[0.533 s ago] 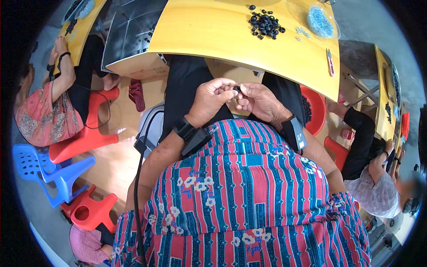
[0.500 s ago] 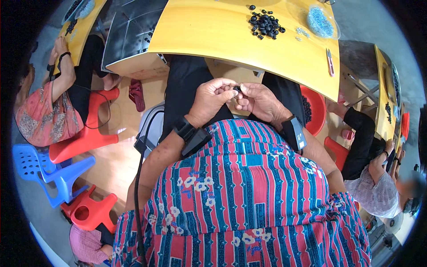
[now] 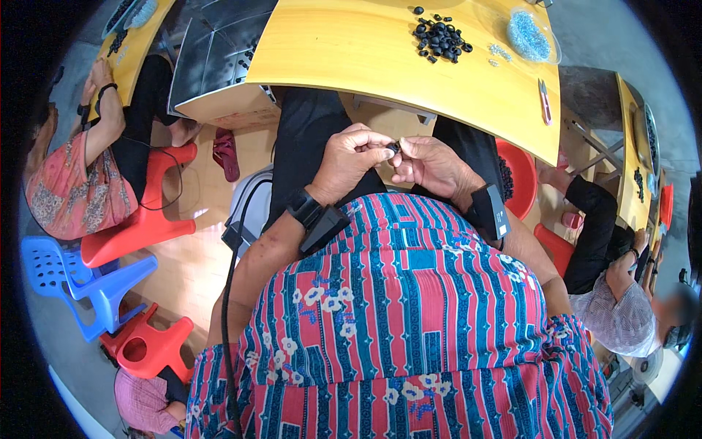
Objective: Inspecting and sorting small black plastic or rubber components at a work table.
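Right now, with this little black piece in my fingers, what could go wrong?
Your left hand pinches the small black piece above your lap, not over the table, so a slip might send it to the floor. The loose clear pieces beside the bowl could scatter if brushed.

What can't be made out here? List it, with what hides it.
All in the head view:
Black piece: shape, mostly covered by the fingers of left hand and right hand.
Red basin: left side, behind the right trouser leg.
Clear blue pieces: individual shapes, too small.
Yellow table: far edge, cut off by picture's top.
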### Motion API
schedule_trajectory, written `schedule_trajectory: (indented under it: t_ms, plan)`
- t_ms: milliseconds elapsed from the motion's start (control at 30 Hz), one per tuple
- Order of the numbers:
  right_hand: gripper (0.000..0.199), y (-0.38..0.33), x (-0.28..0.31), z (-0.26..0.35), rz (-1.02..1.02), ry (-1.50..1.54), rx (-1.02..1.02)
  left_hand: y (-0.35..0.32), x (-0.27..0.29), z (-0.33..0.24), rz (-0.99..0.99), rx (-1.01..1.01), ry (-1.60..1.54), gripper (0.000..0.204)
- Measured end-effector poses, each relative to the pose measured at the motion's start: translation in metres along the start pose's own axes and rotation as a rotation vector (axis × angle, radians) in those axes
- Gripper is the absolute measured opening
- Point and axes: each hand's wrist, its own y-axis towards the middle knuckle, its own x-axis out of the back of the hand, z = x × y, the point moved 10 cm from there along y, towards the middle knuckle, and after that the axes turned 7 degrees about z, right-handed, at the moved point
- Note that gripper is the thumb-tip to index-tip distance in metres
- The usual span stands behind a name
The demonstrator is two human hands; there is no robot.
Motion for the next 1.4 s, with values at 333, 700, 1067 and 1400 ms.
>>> schedule_trajectory:
  t_ms: [333,700,1067,1400]
  plan:
    - [0.028,0.000,-0.001,0.001,0.007,-0.060,-0.045,0.000,0.001,-0.001,0.000,-0.020,0.026,0.012]
    - [0.030,-0.005,-0.003,0.006,0.030,-0.282,-0.038,0.001,-0.003,-0.009,0.036,-0.044,0.130,0.011]
    - [0.021,-0.006,-0.011,0.013,-0.009,-0.531,-0.001,-0.002,-0.035,0.012,0.252,0.272,-0.191,0.036]
    - [0.019,-0.010,-0.014,0.021,-0.141,-0.816,0.113,-0.004,-0.036,0.016,0.247,0.209,-0.241,0.038]
